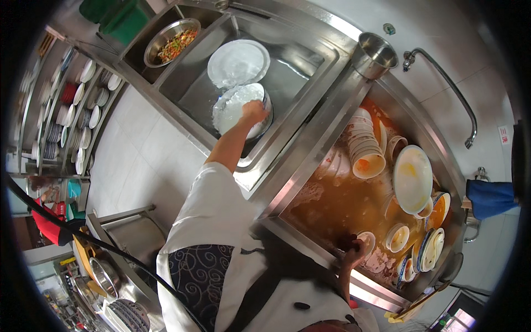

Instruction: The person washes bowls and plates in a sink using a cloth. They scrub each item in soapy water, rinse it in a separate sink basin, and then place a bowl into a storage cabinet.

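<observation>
My left hand (pixel 254 112) grips the rim of a large white bowl (pixel 236 108) with blue on its outside. That bowl lies in clear, foaming water in the middle steel sink (pixel 191 97). Just beyond it a white plate (pixel 238 62) sits in the same water. At the near edge of the right sink (pixel 286 245), full of cloudy orange-brown water, my right hand (pixel 353 252) is closed at the side of a small bowl (pixel 367 242). A dark thing (pixel 345 241) shows beside those fingers, too blurred to name.
Stacked bowls (pixel 367 145), a large oval dish (pixel 412 178) and patterned plates (pixel 429 251) crowd the right sink. A steel pot (pixel 375 56) stands on the rim, near a wall faucet (pixel 448 79). Food scraps fill a steel basin (pixel 174 43). Dish shelves (pixel 70 108) stand left.
</observation>
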A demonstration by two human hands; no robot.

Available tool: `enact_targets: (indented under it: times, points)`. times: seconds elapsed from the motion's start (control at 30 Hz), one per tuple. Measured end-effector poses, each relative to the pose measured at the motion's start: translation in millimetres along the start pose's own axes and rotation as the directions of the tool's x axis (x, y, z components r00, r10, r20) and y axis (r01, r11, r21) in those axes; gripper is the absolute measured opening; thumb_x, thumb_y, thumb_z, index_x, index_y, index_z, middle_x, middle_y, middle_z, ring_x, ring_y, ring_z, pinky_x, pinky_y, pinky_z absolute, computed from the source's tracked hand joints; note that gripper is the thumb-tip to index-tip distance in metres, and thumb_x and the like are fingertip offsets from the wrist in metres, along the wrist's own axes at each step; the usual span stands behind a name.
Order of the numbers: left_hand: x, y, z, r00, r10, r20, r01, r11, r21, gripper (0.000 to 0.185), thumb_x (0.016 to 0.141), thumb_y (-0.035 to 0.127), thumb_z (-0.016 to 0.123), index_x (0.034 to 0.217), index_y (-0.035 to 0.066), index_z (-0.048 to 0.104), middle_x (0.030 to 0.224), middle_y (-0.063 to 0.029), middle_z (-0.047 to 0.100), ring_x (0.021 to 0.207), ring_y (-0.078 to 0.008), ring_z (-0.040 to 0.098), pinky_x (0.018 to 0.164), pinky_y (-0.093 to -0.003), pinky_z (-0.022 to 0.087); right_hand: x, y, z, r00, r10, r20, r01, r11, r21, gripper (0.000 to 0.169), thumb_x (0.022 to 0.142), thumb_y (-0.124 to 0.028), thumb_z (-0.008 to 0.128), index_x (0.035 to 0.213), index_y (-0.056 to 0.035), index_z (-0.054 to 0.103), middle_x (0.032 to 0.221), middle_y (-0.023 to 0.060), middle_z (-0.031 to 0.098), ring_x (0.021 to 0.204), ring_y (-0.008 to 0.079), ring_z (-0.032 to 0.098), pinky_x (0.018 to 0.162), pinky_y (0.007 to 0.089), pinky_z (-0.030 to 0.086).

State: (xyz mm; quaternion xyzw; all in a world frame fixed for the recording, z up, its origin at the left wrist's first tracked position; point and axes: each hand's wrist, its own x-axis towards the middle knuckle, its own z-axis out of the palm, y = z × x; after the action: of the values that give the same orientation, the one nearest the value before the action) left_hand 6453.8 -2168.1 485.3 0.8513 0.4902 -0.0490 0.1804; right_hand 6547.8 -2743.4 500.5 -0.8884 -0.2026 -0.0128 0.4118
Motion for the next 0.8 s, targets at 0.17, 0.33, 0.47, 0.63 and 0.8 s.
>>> enact_targets:
  times: [0.17,0.33,0.47,0.63,0.8]
  points:
    - [-24,-7,5,0.982,0.18,0.048,-0.186,0.96,0.21,0.038,0.067,0.039,0.065,0.083,0.004,0.065,0.086,-0.0155,0.064,0.082,-0.0304,0.062,0.073,-0.0386,0.049,2,-13,-5,0.998,-0.055,0.009,0.055,0.998,0.036,0.023,0.064,0.012,0.042,0.078,-0.0009,0.055,0.075,0.0088,0.053,0.069,0.0202,0.053,0.065,0.0295,0.045]
    - [-36,-30,44,0.949,0.277,0.147,-0.314,0.863,0.397,0.022,0.076,0.025,0.057,0.081,0.005,0.066,0.083,-0.016,0.064,0.083,-0.0307,0.062,0.073,-0.0379,0.049,0,-10,-7,0.999,0.004,0.044,-0.008,0.997,0.077,0.027,0.062,0.014,0.041,0.081,-0.0007,0.055,0.079,0.0083,0.054,0.074,0.0186,0.053,0.068,0.0278,0.045]
    - [-26,-28,51,0.959,0.214,0.188,-0.257,0.935,0.243,0.019,0.077,0.021,0.055,0.084,0.006,0.065,0.086,-0.0155,0.063,0.084,-0.0316,0.06,0.073,-0.042,0.047,-2,14,-12,0.997,-0.008,0.074,0.009,1.0,-0.015,0.029,0.061,0.015,0.039,0.08,-0.0008,0.055,0.08,0.0079,0.055,0.078,0.0199,0.053,0.073,0.029,0.045]
    - [-67,49,10,0.886,0.214,-0.412,-0.441,0.665,-0.603,0.019,0.079,0.012,0.052,0.094,0.004,0.062,0.059,-0.0071,0.055,0.047,-0.0151,0.05,0.044,-0.0309,0.04,24,32,1,0.977,0.165,0.133,-0.177,0.981,0.077,0.022,0.067,0.003,0.055,0.086,-0.0048,0.06,0.083,0.0115,0.06,0.079,0.0242,0.058,0.073,0.0311,0.045]
    - [-178,198,60,0.853,0.501,0.149,-0.232,0.618,-0.751,0.042,0.079,0.002,0.051,0.121,0.006,0.045,0.102,-0.0113,0.052,0.078,-0.0175,0.055,0.064,-0.0302,0.046,77,70,25,0.949,0.059,0.31,-0.01,0.987,-0.158,0.052,0.07,-0.004,0.057,0.12,-0.0109,0.043,0.122,0.0163,0.041,0.112,0.0369,0.04,0.09,0.0411,0.038]
